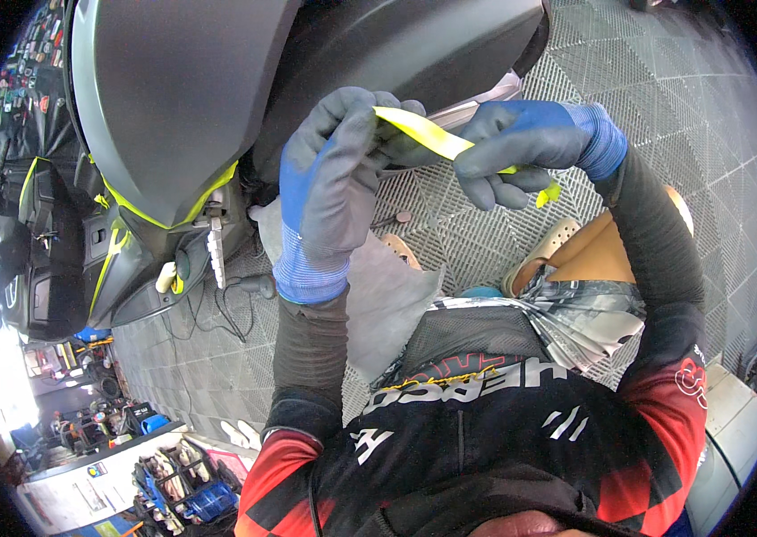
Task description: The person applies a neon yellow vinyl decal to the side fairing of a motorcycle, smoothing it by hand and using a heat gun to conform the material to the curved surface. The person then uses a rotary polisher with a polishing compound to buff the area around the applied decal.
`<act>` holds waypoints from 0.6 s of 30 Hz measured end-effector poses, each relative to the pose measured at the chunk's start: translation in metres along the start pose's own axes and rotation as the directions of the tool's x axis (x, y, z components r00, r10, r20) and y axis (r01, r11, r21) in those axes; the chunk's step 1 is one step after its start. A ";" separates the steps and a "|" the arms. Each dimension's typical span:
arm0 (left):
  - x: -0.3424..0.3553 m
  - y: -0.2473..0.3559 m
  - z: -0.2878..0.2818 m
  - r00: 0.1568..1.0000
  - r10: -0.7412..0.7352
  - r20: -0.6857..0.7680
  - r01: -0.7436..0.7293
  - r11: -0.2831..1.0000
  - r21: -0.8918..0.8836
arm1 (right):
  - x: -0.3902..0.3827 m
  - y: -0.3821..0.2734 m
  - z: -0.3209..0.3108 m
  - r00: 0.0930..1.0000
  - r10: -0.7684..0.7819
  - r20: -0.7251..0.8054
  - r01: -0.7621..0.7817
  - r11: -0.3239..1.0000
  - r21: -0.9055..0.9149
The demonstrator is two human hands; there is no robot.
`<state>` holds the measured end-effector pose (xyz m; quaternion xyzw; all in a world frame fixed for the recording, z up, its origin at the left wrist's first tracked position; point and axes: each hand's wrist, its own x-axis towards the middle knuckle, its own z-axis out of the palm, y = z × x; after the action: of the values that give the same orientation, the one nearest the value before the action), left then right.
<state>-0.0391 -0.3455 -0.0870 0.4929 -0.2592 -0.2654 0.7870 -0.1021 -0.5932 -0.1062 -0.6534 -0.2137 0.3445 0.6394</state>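
A narrow neon-yellow strip (432, 136), which looks like tape or vinyl, stretches between my hands. Its left end is pinched in the fingers of my left hand (327, 183), in a blue and grey work glove. My right hand (522, 148), in a matching glove, is closed around the strip farther along, and a crumpled yellow tail (548, 194) sticks out below its fingers. Both hands are raised in front of a dark grey vehicle panel (177, 89) with yellow along its lower edge. Below my left hand hangs a grey sheet (387, 309); its upper part is hidden behind the glove.
A black seat-like part (369, 54) lies just beyond my hands. At left stands more black bodywork (47, 242) with yellow trim. A black cable (235, 322) runs over the patterned tile floor (656, 107). Tools and a blue-lined holder (191, 488) are at lower left.
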 end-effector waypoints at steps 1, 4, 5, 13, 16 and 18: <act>0.000 -0.001 0.001 0.999 0.022 -0.036 -0.021 1.000 0.017 | 0.000 0.001 0.001 1.000 -0.017 0.005 0.017 1.000 0.017; -0.002 0.004 0.010 0.999 0.030 -0.014 -0.031 0.997 -0.069 | 0.003 0.007 0.004 0.993 -0.121 0.014 0.119 0.986 0.119; -0.004 0.005 0.011 1.000 0.027 -0.016 -0.028 0.998 -0.060 | 0.005 0.010 0.005 0.989 -0.151 0.003 0.149 0.977 0.155; -0.009 0.005 0.019 0.993 0.011 -0.120 -0.025 0.993 -0.116 | 0.019 0.020 0.010 0.950 -0.292 -0.108 0.309 0.925 0.219; -0.006 0.001 0.013 0.998 0.001 -0.056 -0.013 0.979 -0.203 | 0.015 0.013 0.017 0.951 -0.240 -0.194 0.271 0.951 0.151; -0.005 0.001 0.016 0.998 0.010 -0.060 -0.018 0.992 -0.129 | 0.016 0.014 0.019 0.945 -0.251 -0.209 0.282 0.949 0.137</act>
<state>-0.0531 -0.3517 -0.0810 0.4468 -0.2214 -0.2614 0.8264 -0.1077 -0.5702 -0.1216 -0.5928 -0.2095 0.2075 0.7494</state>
